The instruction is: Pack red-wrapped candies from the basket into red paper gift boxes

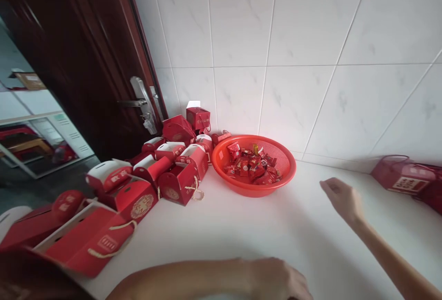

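My right hand (343, 201) hovers over the white table, right of the orange-red plastic basket (253, 190). Its fingers are curled closed, and whatever they may hold is hidden. Along the bottom edge my left forearm reaches across to the right, and my left hand (281, 279) is blurred, its fingers turned down and mostly out of sight. Inside the basket lies a heap of small red-wrapped packets (253, 166), with one yellowish wrapper among them. Neither hand touches the basket.
Several red gift boxes with rope handles, many with their tops open, crowd the table's left side, such as one box (177, 182) beside the basket. More red bags (402, 175) stand at the far right. A tiled wall (241, 97) is behind; a dark door (90, 60) stands left.
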A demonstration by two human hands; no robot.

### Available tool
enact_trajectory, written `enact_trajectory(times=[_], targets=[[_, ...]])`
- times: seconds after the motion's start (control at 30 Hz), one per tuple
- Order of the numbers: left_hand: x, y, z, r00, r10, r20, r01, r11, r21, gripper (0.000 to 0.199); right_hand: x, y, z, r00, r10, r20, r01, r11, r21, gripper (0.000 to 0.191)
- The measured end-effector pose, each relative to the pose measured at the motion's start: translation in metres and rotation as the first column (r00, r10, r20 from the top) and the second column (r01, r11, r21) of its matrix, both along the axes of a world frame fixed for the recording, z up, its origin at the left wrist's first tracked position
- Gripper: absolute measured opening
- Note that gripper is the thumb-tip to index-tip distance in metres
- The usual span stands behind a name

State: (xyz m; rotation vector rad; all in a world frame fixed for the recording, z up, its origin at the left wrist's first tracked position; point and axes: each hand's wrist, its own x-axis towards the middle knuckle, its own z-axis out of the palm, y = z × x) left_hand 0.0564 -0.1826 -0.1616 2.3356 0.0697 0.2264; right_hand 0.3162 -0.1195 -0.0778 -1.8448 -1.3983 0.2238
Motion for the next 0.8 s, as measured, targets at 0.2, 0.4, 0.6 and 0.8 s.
enact_trajectory(times=[0.2, 0.4, 0.6, 0.8], targets=[[-0.058, 0.017, 0.112, 0.978, 0.204, 0.041, -0.208, 0.956, 0.206, 0.01, -0.086, -0.054, -0.021, 0.846, 0.534, -0.001, -0.53, 0.84, 0.113, 0.039], [-0.164, 0.053, 0.191, 0.547, 0.824, 0.148, -0.799, 0.462, 0.385, 0.023, -0.14, -0.095, -0.037, 0.649, 0.76, -0.034, -0.759, 0.65, 0.044, 0.028], [-0.241, 0.08, 0.184, 0.01, 0.997, 0.077, -0.92, -0.021, 0.39, 0.017, -0.168, -0.117, -0.049, 0.535, 0.845, -0.021, -0.845, 0.534, -0.022, 0.017], [-0.262, 0.104, 0.165, 0.13, 0.981, -0.145, -0.957, 0.163, 0.242, 0.006, -0.176, -0.116, -0.049, 0.518, 0.854, -0.051, -0.855, 0.518, -0.006, 0.016]])
